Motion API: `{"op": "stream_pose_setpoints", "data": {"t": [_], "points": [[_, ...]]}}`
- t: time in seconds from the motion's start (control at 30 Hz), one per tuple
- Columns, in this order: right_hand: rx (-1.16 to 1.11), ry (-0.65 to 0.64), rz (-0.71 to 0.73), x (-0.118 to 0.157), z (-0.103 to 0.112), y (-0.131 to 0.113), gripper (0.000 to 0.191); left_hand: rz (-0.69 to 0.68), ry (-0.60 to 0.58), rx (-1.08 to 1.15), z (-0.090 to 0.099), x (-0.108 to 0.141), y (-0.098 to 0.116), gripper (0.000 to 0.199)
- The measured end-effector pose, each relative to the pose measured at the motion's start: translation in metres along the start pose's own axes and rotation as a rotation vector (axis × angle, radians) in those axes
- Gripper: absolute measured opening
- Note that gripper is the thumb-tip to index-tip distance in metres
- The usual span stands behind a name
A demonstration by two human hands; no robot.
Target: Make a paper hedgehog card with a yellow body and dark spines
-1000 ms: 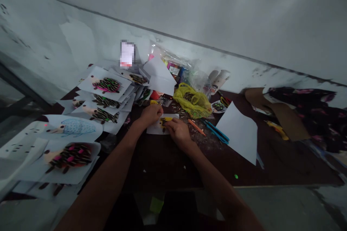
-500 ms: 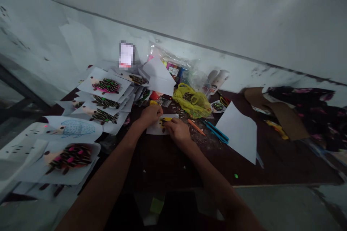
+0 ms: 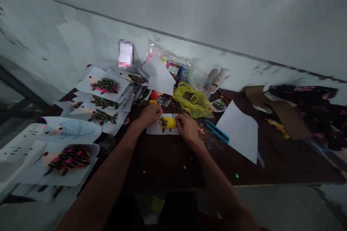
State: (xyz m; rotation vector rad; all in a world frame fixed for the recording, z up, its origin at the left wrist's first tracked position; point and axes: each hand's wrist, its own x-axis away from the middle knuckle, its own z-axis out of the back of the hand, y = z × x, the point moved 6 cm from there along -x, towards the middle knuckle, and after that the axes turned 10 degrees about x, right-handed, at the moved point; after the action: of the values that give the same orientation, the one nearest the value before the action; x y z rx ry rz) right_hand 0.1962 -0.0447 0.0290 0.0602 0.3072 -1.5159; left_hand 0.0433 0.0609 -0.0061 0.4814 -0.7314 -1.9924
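A white card (image 3: 153, 130) lies on the dark table in front of me. On it is a small hedgehog picture with a yellow body (image 3: 170, 123). Several dark, narrow pieces like sunflower seed shells stand on the body's left part. My left hand (image 3: 151, 114) is closed in a pinch at the card's upper left; anything between its fingertips is too small to name. At the body's right end my right hand (image 3: 187, 128) has its fingers pressed together, and they hide whatever they hold. Just behind it sits a yellow plastic bag (image 3: 199, 106) with seed shells inside.
Finished-looking hedgehog cards (image 3: 104, 85) are stacked at left, beside a blue hedgehog drawing (image 3: 77, 130). To the right lie blue scissors (image 3: 218, 131), an orange stick (image 3: 201, 130) and white paper (image 3: 241, 133). Farther right are brown cardboard (image 3: 287, 119) and dark flowered cloth (image 3: 320, 115).
My right hand has moved right from the dark pieces to the yellow body's right end, uncovering the body and partly covering the orange stick. My left hand stays nearly in place.
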Motion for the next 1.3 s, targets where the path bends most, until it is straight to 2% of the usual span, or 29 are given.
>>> {"op": "stream_pose_setpoints", "data": {"t": [0.17,0.3,0.5,0.7,0.77,0.93,1.17,1.3], "points": [[0.059,-0.060,-0.119,-0.013,-0.001,0.018,0.022,-0.008,0.002,0.011,-0.002,0.000,-0.001,0.023],[0.113,-0.081,-0.147,-0.035,-0.003,0.022,0.027,-0.012,0.020,0.034,-0.002,0.000,-0.001,0.026],[0.252,-0.125,-0.054,-0.070,-0.015,0.010,0.031,-0.020,-0.010,0.028,0.000,0.000,0.002,0.024],[0.314,-0.164,-0.019,-0.076,-0.014,0.003,0.032,-0.040,-0.003,0.017,0.001,0.001,0.003,0.025],[0.269,-0.135,-0.038,-0.073,-0.010,0.006,0.031,-0.044,-0.001,0.022,0.000,0.000,0.003,0.025],[0.052,0.033,-0.025,-0.060,0.002,0.018,0.030,-0.035,-0.002,0.013,-0.002,-0.001,0.000,0.025],[-0.390,-0.023,-0.062,-0.037,-0.003,0.031,0.027,-0.033,0.010,0.014,-0.001,0.000,0.000,0.025],[-0.388,0.067,-0.086,-0.029,0.009,0.035,0.020,-0.023,0.002,0.009,-0.001,0.000,-0.001,0.024]]}}
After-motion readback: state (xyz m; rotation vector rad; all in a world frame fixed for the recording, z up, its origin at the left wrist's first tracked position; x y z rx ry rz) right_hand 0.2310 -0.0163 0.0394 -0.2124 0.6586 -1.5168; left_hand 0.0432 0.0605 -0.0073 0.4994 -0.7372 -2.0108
